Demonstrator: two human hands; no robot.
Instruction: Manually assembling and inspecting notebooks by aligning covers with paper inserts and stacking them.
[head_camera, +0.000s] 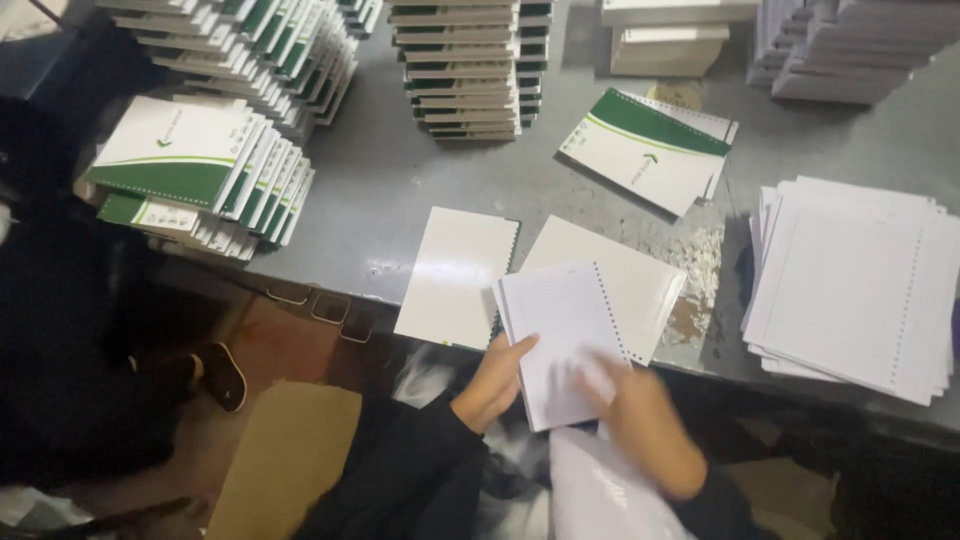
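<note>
- Left hand (492, 385): grip closed on the lower left edge of the punched paper sheaf (562, 340), held over the near edge of the surface (380, 190).
- Right hand (640, 415): flat on the sheaf's lower right; blurred, so I cannot tell its grip.
- Sheaf: light, floppy, likely to fan; best pinched at the unpunched edge.
- Just beyond: two white covers (455, 275).
- Hidden: sheaf's underside, my lap.

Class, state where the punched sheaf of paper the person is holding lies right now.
The sheaf sits bottom-centre, at the table's near edge, between both hands, overlapping two blank white covers.
</note>
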